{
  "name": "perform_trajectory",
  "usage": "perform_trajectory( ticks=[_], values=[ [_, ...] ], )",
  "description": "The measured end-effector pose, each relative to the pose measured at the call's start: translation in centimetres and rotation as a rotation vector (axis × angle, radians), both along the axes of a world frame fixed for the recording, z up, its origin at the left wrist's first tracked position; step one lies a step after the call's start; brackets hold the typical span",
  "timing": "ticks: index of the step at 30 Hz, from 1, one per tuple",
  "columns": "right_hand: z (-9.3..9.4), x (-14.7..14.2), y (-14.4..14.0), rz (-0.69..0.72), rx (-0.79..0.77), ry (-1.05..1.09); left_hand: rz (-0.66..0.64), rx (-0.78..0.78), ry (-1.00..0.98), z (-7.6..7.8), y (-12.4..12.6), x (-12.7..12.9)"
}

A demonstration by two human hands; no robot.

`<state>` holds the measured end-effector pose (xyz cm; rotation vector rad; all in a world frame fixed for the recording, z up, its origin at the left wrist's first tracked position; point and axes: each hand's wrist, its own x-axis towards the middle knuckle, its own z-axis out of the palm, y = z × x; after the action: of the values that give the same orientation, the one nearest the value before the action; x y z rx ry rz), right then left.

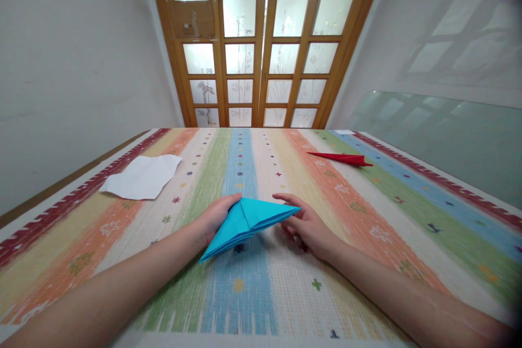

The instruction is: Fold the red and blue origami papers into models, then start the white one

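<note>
A bright blue folded paper (248, 220), a layered triangular shape with a crease down its middle, is tilted just above the striped tablecloth. My left hand (218, 216) grips it at its left side, thumb along the upper edge and the other fingers hidden behind the paper. At the paper's right point is my right hand (308, 228), its fingers apart and loosely curved around that tip. Whether the right fingers touch the paper, I cannot tell.
A white sheet of paper (142, 176) with uneven edges lies at the left. On the right, farther back, rests a red folded paper (340, 159), long and pointed. The striped tablecloth (240, 304) covers the table; wooden glazed doors (264, 54) stand beyond it.
</note>
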<state>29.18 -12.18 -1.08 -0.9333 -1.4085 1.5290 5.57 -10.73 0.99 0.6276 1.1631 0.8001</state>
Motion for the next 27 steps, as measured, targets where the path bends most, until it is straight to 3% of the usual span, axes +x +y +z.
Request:
perform_trajectory(
  ticks=[3,9,14,19,22,27],
  values=[
    [-0.7,-0.1,-0.2,0.046,0.234,-0.082,-0.164,0.027,0.027,-0.4,-0.8,0.5],
    [-1.1,0.5,-0.2,0.058,0.724,-0.258,-0.316,0.147,0.077,-0.6,-1.7,1.0],
    [-0.7,0.3,-0.3,0.141,0.946,-0.306,-0.374,0.179,0.084,-0.5,-2.1,1.4],
    [-0.4,0.1,-0.5,0.190,0.962,-0.371,-0.411,0.281,0.110,-0.4,-3.1,1.9],
    [-0.1,0.2,-0.7,0.133,0.928,-0.412,-0.418,0.353,0.147,-0.4,-3.0,2.1],
    [-0.1,0.3,-0.9,-0.039,0.672,-0.343,-0.414,0.325,-0.006,-1.2,-2.3,1.4]
  ],
)
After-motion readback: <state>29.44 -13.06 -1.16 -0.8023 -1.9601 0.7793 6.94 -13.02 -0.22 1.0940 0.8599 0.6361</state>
